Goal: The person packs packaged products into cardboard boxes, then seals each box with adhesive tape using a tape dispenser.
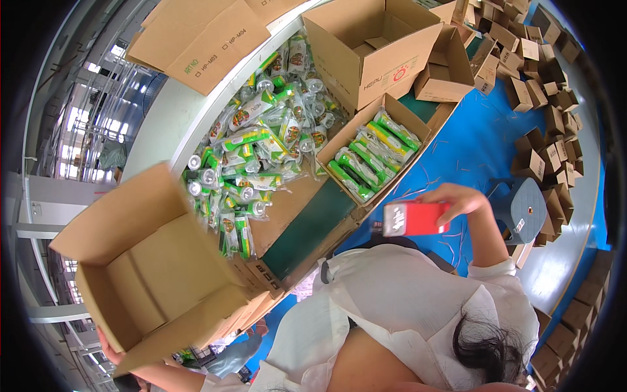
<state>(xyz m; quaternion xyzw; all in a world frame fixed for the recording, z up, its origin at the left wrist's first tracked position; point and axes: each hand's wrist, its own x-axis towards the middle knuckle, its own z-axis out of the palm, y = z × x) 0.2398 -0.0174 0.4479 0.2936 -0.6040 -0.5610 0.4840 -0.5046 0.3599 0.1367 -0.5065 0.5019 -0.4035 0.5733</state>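
Observation:
My left hand (110,349), mostly hidden by cardboard, grips the near left edge of a large cardboard box (163,274). The box is open, tilted, with its bare inside showing. Up in front of my body, my right hand (460,199) is closed round a red block-shaped thing (421,219) with a white end; its exact kind I cannot make out. Between the hands, on the table, a smaller open carton (343,186) holds a row of green and white tube-shaped pieces (375,153) in clear plastic. Left of it lies a heap of similar bagged pieces (261,134).
Open cartons (447,68) stand at the table's far end, and flattened cardboard (202,49) lies at the far left. To the right are a blue stool (522,209), blue flooring (483,130) and many small open boxes (555,153). Another person's leg (238,356) shows below the table.

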